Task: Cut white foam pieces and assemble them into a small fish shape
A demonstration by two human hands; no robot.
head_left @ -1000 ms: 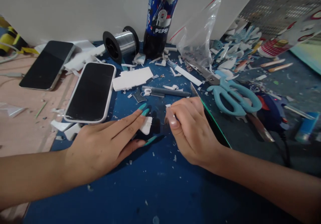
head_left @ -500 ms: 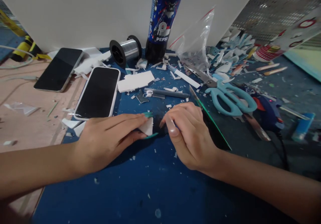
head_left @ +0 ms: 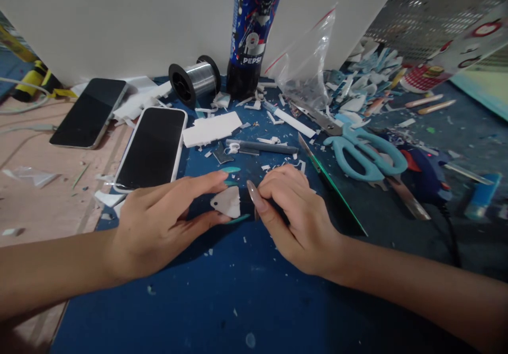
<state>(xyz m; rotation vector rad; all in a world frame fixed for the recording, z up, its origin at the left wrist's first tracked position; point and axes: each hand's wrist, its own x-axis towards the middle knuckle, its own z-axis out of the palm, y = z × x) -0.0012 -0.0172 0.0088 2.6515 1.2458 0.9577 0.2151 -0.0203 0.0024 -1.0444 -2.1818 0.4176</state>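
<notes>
My left hand [head_left: 162, 219] has a small white piece [head_left: 227, 202] between its thumb and fingers, low over the blue work surface [head_left: 198, 311]. The piece is roughly triangular, with a rounded end and a small dark dot near that end. Long teal nails show above and below it. Just to the right, my right hand [head_left: 296, 208] rests with its fingers curled and its thumb pressed toward them. Anything inside those fingers is hidden. Beside the right hand lies a long, thin green-edged blade-like strip [head_left: 333, 184].
Behind the hands lie a white-cased phone [head_left: 153, 147], a white slab [head_left: 212, 128], a grey rod [head_left: 262, 146] and scraps. A wire spool [head_left: 196, 80] and Pepsi bottle [head_left: 252, 42] stand at the back. Blue-handled scissors [head_left: 361, 150] and a dark blue tool [head_left: 426, 177] are right.
My left fingers have spread apart, and the white piece now shows its flat face and dark dot. My right thumb has moved slightly left and straightened.
</notes>
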